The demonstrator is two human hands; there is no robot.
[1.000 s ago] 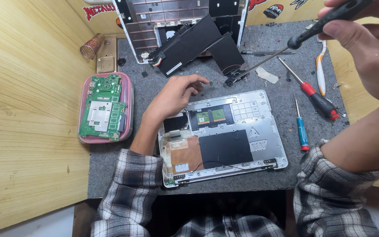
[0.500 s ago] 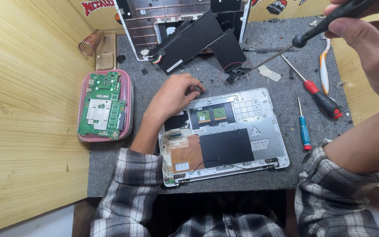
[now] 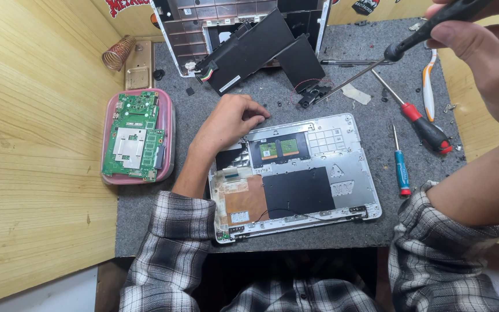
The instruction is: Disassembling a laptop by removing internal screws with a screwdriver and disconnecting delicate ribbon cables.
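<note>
An opened silver laptop base (image 3: 342,147) lies on the grey mat, with a black pad, a copper-coloured patch and two small green boards inside. My left hand (image 3: 226,124) rests palm down on its upper left corner, fingers curled. My right hand (image 3: 486,52) is raised at the upper right and grips a black-handled screwdriver (image 3: 399,49); its long shaft slants down-left, the tip near a small black part (image 3: 313,93) above the base.
A green circuit board (image 3: 137,136) lies in a pink tray (image 3: 168,144) at left. A black battery pack (image 3: 255,49) leans on a second laptop shell (image 3: 197,26) at the back. Red (image 3: 425,127), blue (image 3: 401,167) and orange-white (image 3: 428,86) tools lie at right. Wooden walls flank the mat (image 3: 145,214).
The right hand with the screwdriver has shifted slightly up and right. My left hand stays on the laptop base.
</note>
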